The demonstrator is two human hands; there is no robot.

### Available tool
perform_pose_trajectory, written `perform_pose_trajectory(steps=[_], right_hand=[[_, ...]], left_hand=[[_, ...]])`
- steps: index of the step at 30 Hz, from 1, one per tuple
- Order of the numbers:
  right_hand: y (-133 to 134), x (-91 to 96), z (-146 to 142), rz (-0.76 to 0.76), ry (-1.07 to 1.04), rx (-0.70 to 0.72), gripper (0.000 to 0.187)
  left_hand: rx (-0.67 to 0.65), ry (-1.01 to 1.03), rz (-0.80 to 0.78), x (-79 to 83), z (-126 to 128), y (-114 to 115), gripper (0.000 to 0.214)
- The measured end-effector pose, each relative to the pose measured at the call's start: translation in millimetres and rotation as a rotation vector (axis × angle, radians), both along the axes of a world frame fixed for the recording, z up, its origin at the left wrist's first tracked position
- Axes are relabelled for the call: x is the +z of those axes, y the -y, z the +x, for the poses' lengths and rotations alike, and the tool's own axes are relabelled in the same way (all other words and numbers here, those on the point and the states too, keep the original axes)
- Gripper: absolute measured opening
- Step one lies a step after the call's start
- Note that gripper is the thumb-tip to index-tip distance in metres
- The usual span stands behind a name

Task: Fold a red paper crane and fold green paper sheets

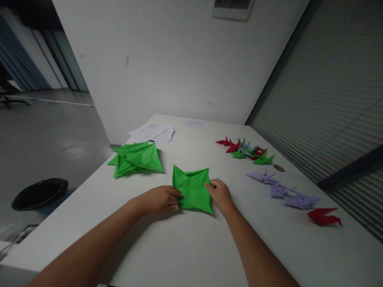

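A square of green origami paper (192, 189), creased and partly folded into a four-pointed shape, lies flat on the white table (89, 235) right in front of me. My left hand (160, 199) pinches its left side, with the fingertips over the paper. My right hand (220, 195) holds the right side, and its fingertips rest on the upper right edge. To the left of my hands sits a loose stack of similar folded green paper pieces (136, 159), which neither hand touches.
Farther right lie a cluster of red, green and lilac paper cranes (245, 149), a row of lilac cranes (279, 189) and a red crane (323, 217). Printed sheets (151, 132) lie at the far end. A black bin (40, 194) stands on the floor at left.
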State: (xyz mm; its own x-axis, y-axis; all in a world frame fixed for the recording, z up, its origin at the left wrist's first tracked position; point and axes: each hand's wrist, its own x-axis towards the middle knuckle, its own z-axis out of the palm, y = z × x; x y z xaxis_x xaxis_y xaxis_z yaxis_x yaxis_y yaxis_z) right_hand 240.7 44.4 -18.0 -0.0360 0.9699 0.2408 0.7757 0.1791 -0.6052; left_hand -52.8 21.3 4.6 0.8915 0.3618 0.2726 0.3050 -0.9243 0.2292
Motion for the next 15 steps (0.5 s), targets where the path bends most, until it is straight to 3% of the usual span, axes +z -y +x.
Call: perform_pose_trajectory(steps=[4,8,13,15], right_hand=[[4.4,4.4,6.0,-0.144,0.107,0.018,0.022],[16.0,11.7,0.3,-0.198,0.251,0.006,0.024],[23.9,18.7,-7.0,-0.203,0.367,-0.012,0.011],[25.1,19.9,-8.8,-0.136,0.423,-0.003,0.012]], left_hand=[[0.208,-0.007,-0.081,1.5,5.0,1.9,0.032],[0.429,-0.124,-0.058,1.4,12.5,4.4,0.026],[0.539,-0.238,0.003,7.1,14.4,9.3,0.008],[0.532,-0.256,0.039,9.7,13.2,10.8,0.012]])
